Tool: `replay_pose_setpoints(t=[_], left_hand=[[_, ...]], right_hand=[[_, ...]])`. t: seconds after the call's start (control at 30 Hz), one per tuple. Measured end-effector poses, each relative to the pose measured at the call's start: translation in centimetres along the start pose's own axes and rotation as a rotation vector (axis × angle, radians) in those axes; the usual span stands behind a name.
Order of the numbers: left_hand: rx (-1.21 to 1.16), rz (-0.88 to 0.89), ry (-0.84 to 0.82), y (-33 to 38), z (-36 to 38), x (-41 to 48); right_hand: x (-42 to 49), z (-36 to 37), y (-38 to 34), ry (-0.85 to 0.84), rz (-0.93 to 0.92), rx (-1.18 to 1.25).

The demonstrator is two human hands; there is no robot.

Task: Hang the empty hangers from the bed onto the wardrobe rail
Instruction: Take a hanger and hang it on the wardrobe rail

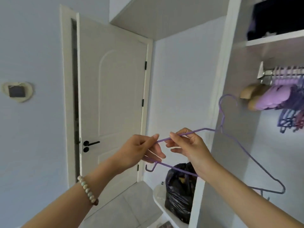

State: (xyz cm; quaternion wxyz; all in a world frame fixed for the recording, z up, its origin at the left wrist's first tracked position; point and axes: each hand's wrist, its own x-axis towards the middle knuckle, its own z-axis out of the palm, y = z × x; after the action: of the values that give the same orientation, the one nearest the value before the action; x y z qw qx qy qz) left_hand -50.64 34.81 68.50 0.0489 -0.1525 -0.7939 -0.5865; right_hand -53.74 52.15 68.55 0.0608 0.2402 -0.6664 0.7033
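While left hand (139, 150) fingers (154, 137) pinch the hanger (197, 130), the right hand (190, 145) seemingly pinches too.

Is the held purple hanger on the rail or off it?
Off. The left hand and right hand pinch the hanger; its hook is clear of the rail.

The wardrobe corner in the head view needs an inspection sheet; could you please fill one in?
Surface: white wardrobe shelf holds dark folded clothes.
Job's things: thin purple wire hanger held up before the wardrobe, hook upward; metal wardrobe rail already carries purple hangers.
Clutter: black plastic bag beside the wardrobe's base.
Grippers: left hand and right hand each pinch the hanger's upper wire.
Cables: nothing seen.
Surroundings: white panelled door with black handle, pale walls.
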Motion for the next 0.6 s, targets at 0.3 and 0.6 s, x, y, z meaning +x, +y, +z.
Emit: replay_pose_setpoints(t=[0.3, 0.6], left_hand=[[-0.039, 0.199, -0.066, 8.6, 14.2, 10.6], [-0.196, 0.283, -0.111, 14.7, 27.1, 17.8]], right_hand=[[1.7, -16.9, -5.8, 0.221, -0.083, 0.028], [2.6, -30.1, -9.9, 0.412, -0.174, 0.046]])
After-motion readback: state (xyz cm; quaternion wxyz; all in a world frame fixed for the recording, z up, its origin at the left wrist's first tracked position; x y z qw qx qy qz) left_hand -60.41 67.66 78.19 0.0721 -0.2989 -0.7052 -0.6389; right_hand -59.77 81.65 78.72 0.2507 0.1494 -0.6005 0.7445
